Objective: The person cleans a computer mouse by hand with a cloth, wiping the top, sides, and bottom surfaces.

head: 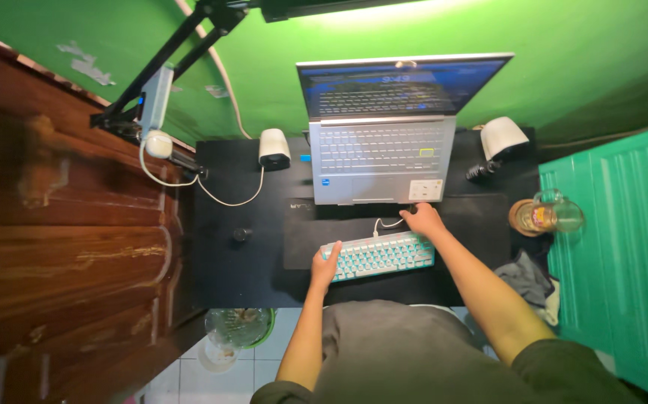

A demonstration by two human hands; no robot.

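A small pale blue and white keyboard [381, 254] lies on a black desk mat [473, 224] in front of me. My left hand [325, 265] rests on the keyboard's left end, fingers curled over the edge. My right hand [423, 220] lies at the keyboard's far right corner, close to its white cable [388, 223]. Behind the keyboard an open silver laptop [381, 158] stands with its screen lit.
Two white speakers [274, 147] [502, 136] flank the laptop on the black desk [223, 254]. A glass mug [554, 214] sits on a coaster at the right. A black arm mount [160, 66] is clamped at the left. Green wall behind, wooden panel left, grey cloth [527, 278] near my right arm.
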